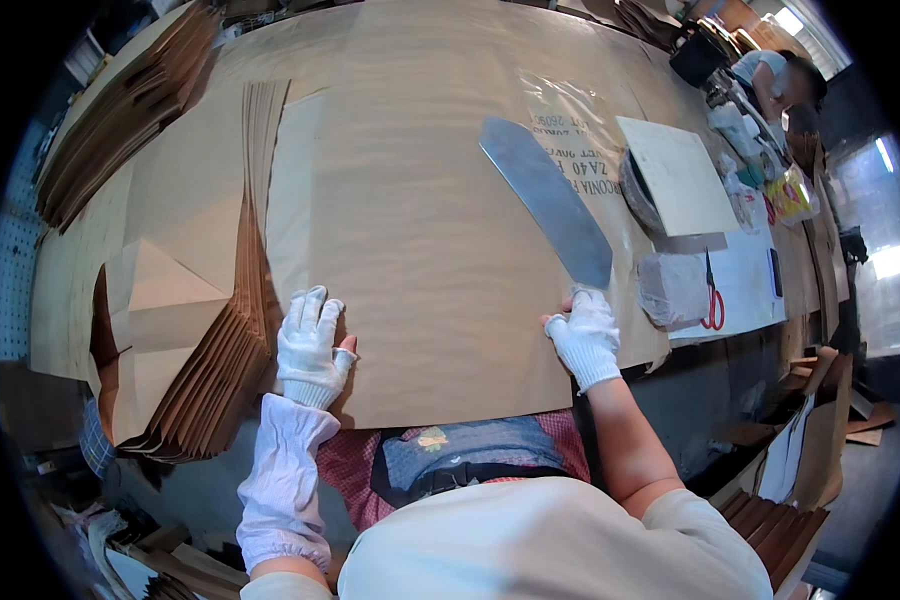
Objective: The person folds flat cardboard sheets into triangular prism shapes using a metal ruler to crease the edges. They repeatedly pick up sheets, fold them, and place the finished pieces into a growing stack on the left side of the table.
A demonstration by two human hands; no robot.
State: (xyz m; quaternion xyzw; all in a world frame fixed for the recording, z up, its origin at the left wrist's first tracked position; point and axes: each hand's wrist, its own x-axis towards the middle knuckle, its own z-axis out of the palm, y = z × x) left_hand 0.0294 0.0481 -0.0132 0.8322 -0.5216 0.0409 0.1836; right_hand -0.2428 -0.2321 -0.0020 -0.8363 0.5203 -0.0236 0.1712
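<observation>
A large sheet of brown kraft paper lies across the table in front of me, its near edge by my body. My left hand, in a white knit glove with the thumb tip bare, rests open on the sheet's left edge, fingers stretched forward. At the right side, my right hand, gloved the same way, closes its fingers at the near end of a long flat grey metal plate with angled ends. The plate slants away to the far left over the paper; its grip end is partly hidden by the fingers.
Left of me stands a pleated stack of folded brown paper bags, with another stack behind. To the right are a pale square board, a plastic-wrapped block and red-handled scissors. Another person is at the far right.
</observation>
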